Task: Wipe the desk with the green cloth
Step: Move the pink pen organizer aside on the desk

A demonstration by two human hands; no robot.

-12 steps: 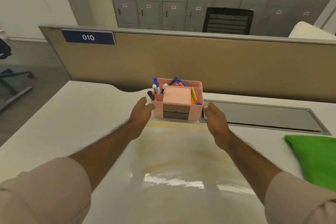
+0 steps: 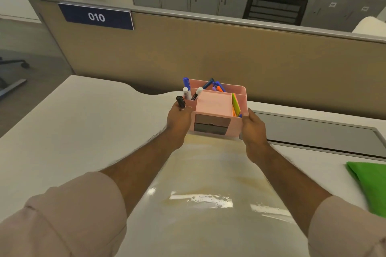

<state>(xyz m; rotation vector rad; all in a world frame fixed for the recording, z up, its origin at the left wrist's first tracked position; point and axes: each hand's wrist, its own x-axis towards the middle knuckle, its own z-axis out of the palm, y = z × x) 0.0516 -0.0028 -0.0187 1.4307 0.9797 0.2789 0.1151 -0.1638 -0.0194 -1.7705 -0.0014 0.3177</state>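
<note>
Clearing step: pink plastic desk organiser (image 2: pixel 217 110) clasped by left hand (image 2: pixel 179 120) and right hand (image 2: pixel 251 129); next, it must be moved off the stained white table (image 2: pixel 83 131); green cloth (image 2: pixel 369 185) untouched, near right.

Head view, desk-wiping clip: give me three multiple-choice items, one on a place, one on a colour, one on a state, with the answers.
1. Where does the green cloth lie?
A. on the desk's right edge
B. inside the organiser
C. under the left hand

2. What colour is the organiser?
A. blue
B. pink
C. grey

3. What are the hands doing?
A. wiping
B. resting flat
C. gripping the organiser's sides

Answers:
1 A, it lies untouched at far right.
2 B, its walls are pink.
3 C, left hand and right hand clasp opposite sides.
</note>
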